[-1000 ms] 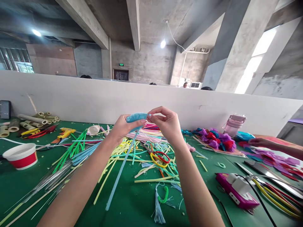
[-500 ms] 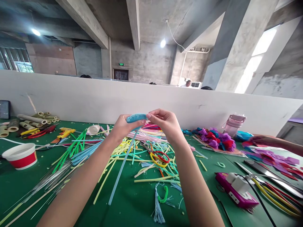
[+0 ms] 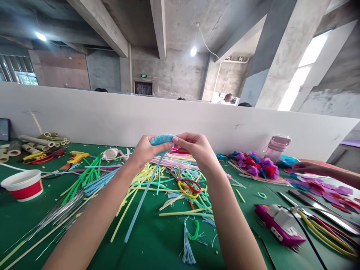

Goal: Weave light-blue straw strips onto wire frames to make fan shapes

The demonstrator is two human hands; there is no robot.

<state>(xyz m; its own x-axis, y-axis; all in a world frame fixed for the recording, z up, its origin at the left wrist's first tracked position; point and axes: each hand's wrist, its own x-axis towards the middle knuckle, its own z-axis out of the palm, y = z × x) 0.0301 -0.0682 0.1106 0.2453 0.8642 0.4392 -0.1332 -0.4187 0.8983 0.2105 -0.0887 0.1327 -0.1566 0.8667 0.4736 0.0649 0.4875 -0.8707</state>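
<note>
Between both hands, above the green table, is a curved light-blue piece of craft work (image 3: pixel 161 139) that looks made of fuzzy pipe cleaner. My left hand (image 3: pixel 143 152) grips it with the thumb below and the fingers behind, partly hidden. The fingertips of my right hand (image 3: pixel 194 148) pinch its right end. A long blue pipe cleaner (image 3: pixel 143 198) hangs from it, slanting down to the left. Under my hands lie scattered yellow, pink and teal pipe cleaners. Red-and-yellow-handled scissors (image 3: pixel 189 187) rest among them.
A blue tassel (image 3: pixel 188 247) lies in front. On the left are a paper cup (image 3: pixel 24 185), a yellow glue gun (image 3: pixel 75 158) and bamboo pieces (image 3: pixel 42 142). To the right are a magenta power strip (image 3: pixel 279 225), large scissors (image 3: pixel 326 232), purple-red petals (image 3: pixel 254 165) and another person's hand (image 3: pixel 308 168).
The loose end of the hanging blue pipe cleaner has swung slightly left. My hands keep nearly the same hold. At right, the other person's hand has shifted a little left.
</note>
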